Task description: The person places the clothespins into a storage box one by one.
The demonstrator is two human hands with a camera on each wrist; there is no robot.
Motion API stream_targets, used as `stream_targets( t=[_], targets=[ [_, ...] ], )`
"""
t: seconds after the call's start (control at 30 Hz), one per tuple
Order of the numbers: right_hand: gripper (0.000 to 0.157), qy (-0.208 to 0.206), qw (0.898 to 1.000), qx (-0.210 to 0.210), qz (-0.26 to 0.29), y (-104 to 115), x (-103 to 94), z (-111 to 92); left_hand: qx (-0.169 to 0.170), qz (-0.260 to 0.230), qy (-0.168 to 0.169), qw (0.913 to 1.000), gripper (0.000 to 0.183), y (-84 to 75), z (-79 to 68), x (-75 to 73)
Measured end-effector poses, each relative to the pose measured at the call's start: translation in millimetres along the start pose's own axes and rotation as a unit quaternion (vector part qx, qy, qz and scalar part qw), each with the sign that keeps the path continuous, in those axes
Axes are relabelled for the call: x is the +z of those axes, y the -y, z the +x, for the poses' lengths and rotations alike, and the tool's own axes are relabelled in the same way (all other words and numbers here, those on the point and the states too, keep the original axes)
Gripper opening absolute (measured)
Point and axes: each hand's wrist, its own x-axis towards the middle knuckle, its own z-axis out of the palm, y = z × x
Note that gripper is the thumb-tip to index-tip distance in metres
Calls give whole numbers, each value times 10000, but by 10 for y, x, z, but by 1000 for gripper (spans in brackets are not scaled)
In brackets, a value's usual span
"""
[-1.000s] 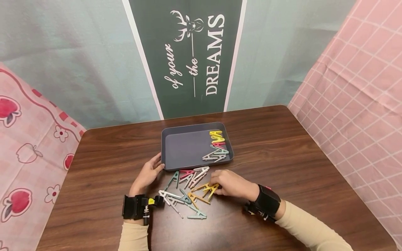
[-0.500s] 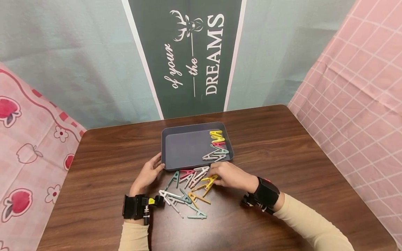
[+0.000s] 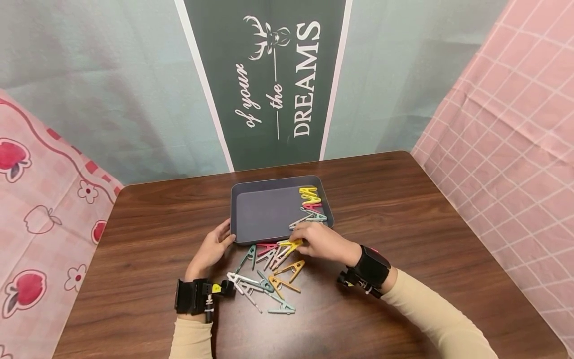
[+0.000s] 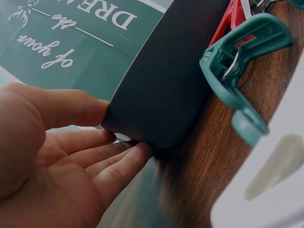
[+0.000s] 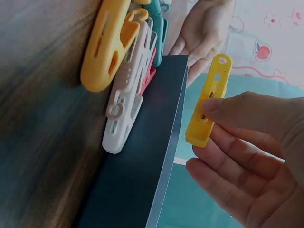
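A dark grey tray stands on the table with several clothespins in a column along its right side, yellow ones at the far end. My left hand holds the tray's near left corner, thumb and fingers against its wall. Between thumb and fingers, my right hand pinches a yellow clothespin, raised beside the tray's near wall. That hand covers the nearest clothespins in the tray.
Before the tray lies a loose pile of clothespins: dark green, red, orange-yellow, white and pale green. The brown wooden table meets hanging curtains at the back and sides.
My right hand has lifted the yellow clothespin out of the pile and moved it up and left, toward the tray's near edge. The left hand and tray have stayed put.
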Motion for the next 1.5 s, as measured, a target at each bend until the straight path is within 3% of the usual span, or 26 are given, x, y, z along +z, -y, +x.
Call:
stream_targets(
  t=[0.43, 0.77, 1.1, 1.5],
  targets=[
    [17, -201, 9978, 338, 533, -48, -32, 175, -88, -65, 37, 9999, 60, -14, -9, -4],
    [18, -363, 9942, 842, 566, -97, -15, 335, -150, -69, 42, 9999, 60, -10, -17, -4],
    [18, -173, 9907, 1194, 635, -177, 85, 436, -82, -30, 19, 10000, 60, 8, -2, -7],
    [10, 102, 9916, 1119, 637, -222, 187, 577, -84, 22, 7, 10000, 60, 3, -6, -10]
  ],
)
